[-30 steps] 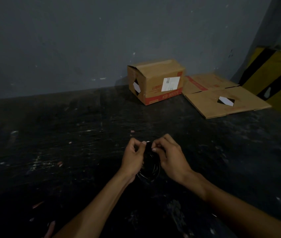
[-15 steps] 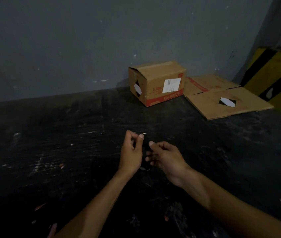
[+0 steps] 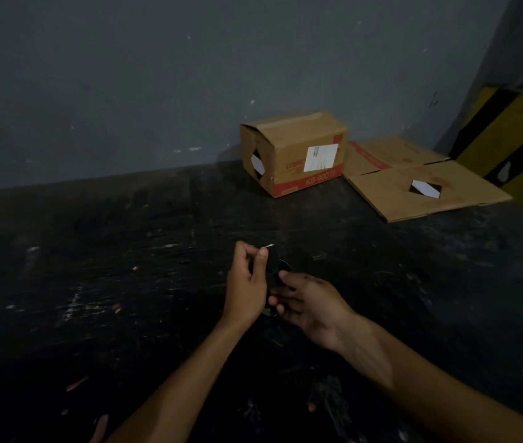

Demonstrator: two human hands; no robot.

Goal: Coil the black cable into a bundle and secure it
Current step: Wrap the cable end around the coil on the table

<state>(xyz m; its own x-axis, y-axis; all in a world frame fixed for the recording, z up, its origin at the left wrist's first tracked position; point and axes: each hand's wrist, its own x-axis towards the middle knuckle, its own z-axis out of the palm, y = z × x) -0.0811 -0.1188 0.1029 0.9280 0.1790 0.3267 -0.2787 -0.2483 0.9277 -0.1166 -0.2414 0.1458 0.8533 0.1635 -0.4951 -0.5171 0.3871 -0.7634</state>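
Observation:
The coiled black cable (image 3: 275,272) is a small dark bundle held upright between both hands over the dark floor; most of it blends into the background. My left hand (image 3: 247,282) pinches the bundle's upper edge between thumb and forefinger, where a tiny white tip (image 3: 269,246) sticks out. My right hand (image 3: 308,302) cups the bundle from the right and below, fingers curled onto it. Whether a tie is around the coil cannot be seen.
A closed cardboard box (image 3: 295,151) stands by the grey wall (image 3: 157,91). A flattened cardboard sheet (image 3: 413,187) lies to its right. A yellow and black striped block (image 3: 519,145) sits at far right. The floor (image 3: 93,282) is dark and scuffed.
The coil lay flat and wide open between my hands; now it is turned on edge and squeezed smaller. My left hand rose slightly and my right hand moved below the bundle.

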